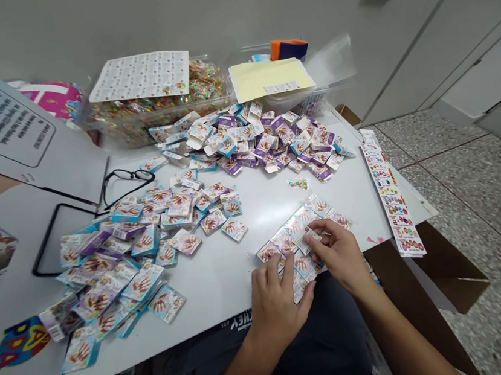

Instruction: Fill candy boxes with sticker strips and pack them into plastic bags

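Near the table's front edge lies a block of small printed boxes (304, 264) in neat rows, with what looks like clear film at its edges. My left hand (277, 294) rests on the near left part of this block, fingers stretched and slightly apart. Over its middle, my right hand (338, 253) pinches a small light printed piece (306, 239) between thumb and fingers; whether it is a flat box or a card I cannot tell. Just beyond the block lies a small clear packet of coloured bits (299, 184).
Closed small boxes (139, 283) are heaped on the left, open-ended ones (267, 140) at the back. Behind stand a clear tub (133, 126) of colourful packets and another with yellow paper (269, 79). Black glasses (125, 174) lie left. A sticker strip (391, 194) overhangs the right edge.
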Tool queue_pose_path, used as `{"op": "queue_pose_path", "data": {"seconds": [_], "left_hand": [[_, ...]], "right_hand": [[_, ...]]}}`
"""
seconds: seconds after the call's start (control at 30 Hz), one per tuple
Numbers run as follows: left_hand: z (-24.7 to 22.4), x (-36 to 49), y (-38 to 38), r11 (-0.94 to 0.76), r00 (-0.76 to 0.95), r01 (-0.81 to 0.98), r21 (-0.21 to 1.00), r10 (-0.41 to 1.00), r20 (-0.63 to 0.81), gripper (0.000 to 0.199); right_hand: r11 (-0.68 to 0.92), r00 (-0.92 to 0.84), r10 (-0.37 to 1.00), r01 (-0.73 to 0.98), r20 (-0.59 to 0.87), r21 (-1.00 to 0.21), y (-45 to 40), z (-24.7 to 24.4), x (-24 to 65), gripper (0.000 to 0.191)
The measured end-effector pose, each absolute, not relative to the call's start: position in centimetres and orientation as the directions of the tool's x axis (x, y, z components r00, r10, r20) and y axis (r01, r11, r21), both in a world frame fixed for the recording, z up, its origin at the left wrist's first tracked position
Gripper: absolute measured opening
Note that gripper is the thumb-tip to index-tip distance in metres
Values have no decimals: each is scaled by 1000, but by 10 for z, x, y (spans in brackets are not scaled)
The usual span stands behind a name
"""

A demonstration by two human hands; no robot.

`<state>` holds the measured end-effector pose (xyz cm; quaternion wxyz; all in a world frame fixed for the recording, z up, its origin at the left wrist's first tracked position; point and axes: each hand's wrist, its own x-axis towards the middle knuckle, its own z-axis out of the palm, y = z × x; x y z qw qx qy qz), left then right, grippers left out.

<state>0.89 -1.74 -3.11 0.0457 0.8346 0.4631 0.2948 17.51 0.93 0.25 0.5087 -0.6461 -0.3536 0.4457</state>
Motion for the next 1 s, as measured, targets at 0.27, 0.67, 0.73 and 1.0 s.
{"op": "queue_pose_path", "data": {"seconds": [0.27,0.67,0.73,1.0], "left_hand": [[-21,7,-14,-582,504,758,294,809,302,50],[-16,3,1,-736,705,593,327,670,233,49],[-13,1,4,-729,711,588,349,672,205,49],[-9,2,7,-701,698,605,378,695,171,47]], "right_hand": [[-191,324,945,461,-36,-866,10,-2,175,27],[-151,187,912,980,365,-127,16,-10,204,44],[-173,231,906,967,356,-187,16,-11,207,45],[-214,296,910,935,290,-283,21,-19,206,60]]}}
